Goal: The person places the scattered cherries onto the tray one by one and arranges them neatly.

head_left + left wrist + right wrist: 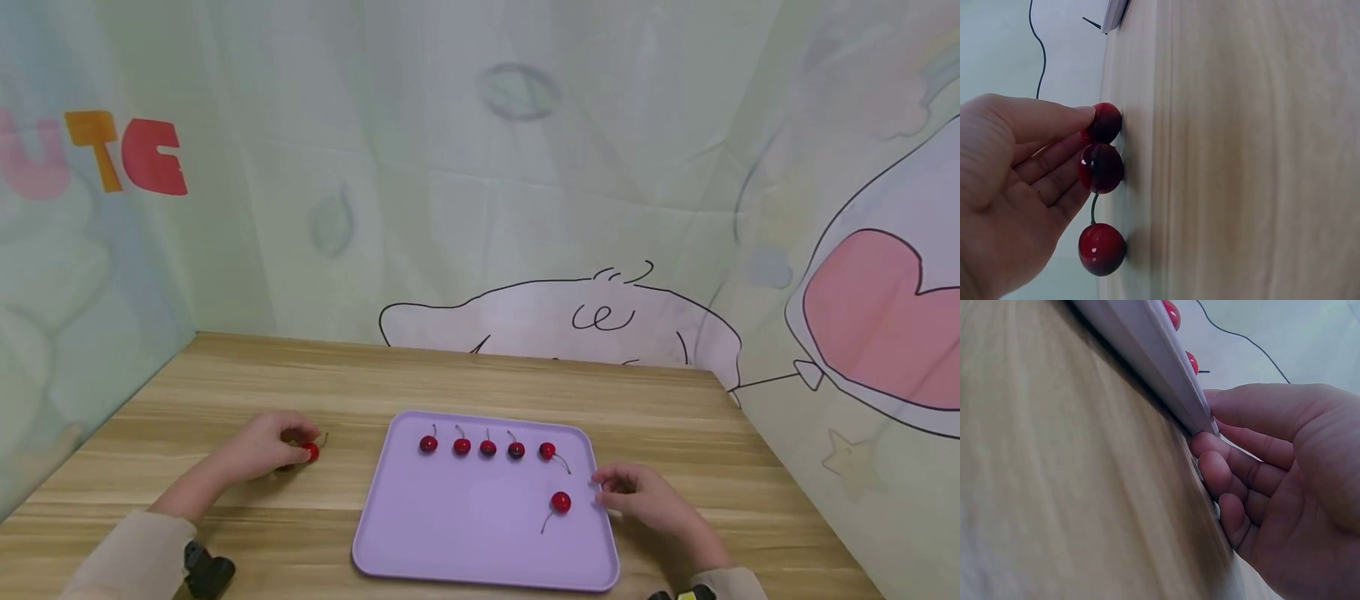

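On the left of the wooden table, my left hand (262, 446) pinches a red cherry (1107, 123) between thumb and fingers, low at the tabletop. Two more cherries are close by in the left wrist view: a dark red cherry (1100, 169) against the held one and another cherry (1102, 250) nearer the wrist. A purple tray (465, 533) lies at the centre, with a row of several stemmed cherries (487, 448) along its far side and a single cherry (560, 502) nearer its right edge. My right hand (648, 496) grips the tray's right rim, thumb at the top and fingertips against the side.
The wooden tabletop (345, 383) extends around the tray. A printed curtain (450, 183) with cartoon drawings stands behind the table and along both sides.
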`<state>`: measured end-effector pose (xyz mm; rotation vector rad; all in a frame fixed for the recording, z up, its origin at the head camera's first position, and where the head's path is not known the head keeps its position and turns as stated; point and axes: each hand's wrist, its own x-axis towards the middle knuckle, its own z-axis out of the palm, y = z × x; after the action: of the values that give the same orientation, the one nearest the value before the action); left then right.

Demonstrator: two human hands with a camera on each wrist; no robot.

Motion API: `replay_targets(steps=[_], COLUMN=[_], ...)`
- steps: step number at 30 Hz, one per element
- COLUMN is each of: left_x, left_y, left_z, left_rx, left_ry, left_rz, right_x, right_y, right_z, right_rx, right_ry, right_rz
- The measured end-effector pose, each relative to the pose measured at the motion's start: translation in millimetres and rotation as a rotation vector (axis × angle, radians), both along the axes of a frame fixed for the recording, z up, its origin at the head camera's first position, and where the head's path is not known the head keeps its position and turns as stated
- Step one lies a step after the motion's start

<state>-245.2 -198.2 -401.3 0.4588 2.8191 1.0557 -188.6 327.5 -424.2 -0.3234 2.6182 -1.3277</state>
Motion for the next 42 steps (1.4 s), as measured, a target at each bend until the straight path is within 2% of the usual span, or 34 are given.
replay_targets(steps=[11, 14, 19, 26, 31, 42], left_x=[0.0, 1.2, 4.2, 12.7, 18.7, 27.3], left_y=[-1.0, 0.6, 6.6, 20.7, 33.9, 71.5], left_z=[-4.0, -2.3, 4.8, 18.7, 28.5, 44.1], left_rx=[0.012, 0.029, 0.04, 0.033, 0.076, 0.157], left_ry=[0.029, 0.014, 0.012, 0.11, 0.197, 0.228], left_rz=[-0.049, -0.043, -0.032, -0.035, -0.072, -0.165], right_x=[-1.3, -1.5, -1.2, -1.2, -0.8, -1.5], right_y=[1, 0, 0, 0, 0, 1], right_z=[-1.7, -1.9, -2.1, -1.4, -0.3, -2.3], right_rx=[-0.001, 0.003, -0.002, 0.009, 0.01, -0.007], right_ry=[0.012, 0.013, 0.005, 0.015, 0.025, -0.003], right_rz=[0.01, 0.011, 0.006, 0.005, 0.012, 0.001])
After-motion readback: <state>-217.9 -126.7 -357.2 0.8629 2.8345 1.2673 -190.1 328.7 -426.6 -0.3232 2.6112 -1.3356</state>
